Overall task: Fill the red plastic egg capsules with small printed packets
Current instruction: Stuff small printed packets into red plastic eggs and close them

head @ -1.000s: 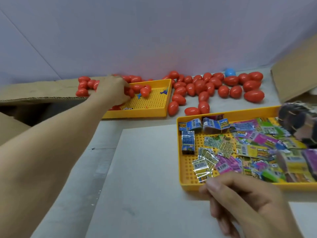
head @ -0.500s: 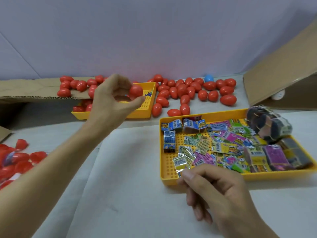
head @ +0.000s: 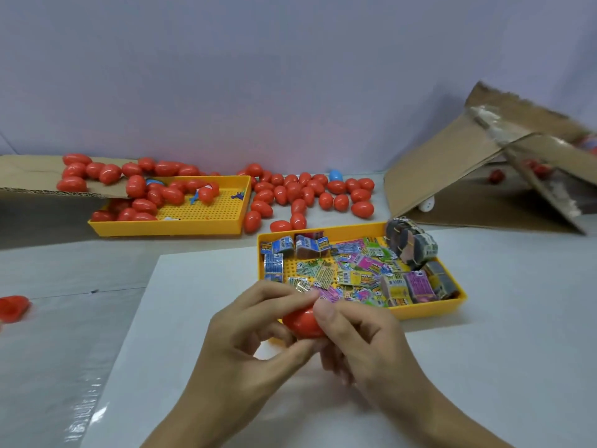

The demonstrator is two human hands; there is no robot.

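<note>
Opening step in hand: left hand (head: 248, 347) and right hand (head: 361, 344) together, clamped on one red egg (head: 302, 321). Next, judging: pull halves apart, insert packet.

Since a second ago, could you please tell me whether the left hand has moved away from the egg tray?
Yes. The left hand has left the far egg tray and come toward the person, now holding a red egg capsule with the right hand beside the packet tray.
</note>
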